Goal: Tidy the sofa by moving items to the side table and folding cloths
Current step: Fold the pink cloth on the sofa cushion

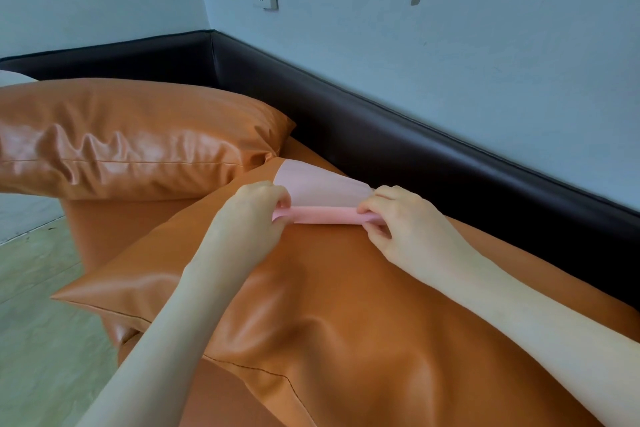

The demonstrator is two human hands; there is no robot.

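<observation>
Cloth [320, 189], pale pink, is spread on an orange leather cushion [329, 291] of the sofa, close to the dark back rail [398, 146]. Its near edge is rolled or folded into a narrow band, and that band is pinched at both ends: the left end is gripped by the left hand [254, 215], the right end by the right hand [403, 222], fingers curled round the fabric. The 2 hands are held apart by the width of the cloth. A second orange cushion [131, 139] lies beyond, to the left.
</observation>
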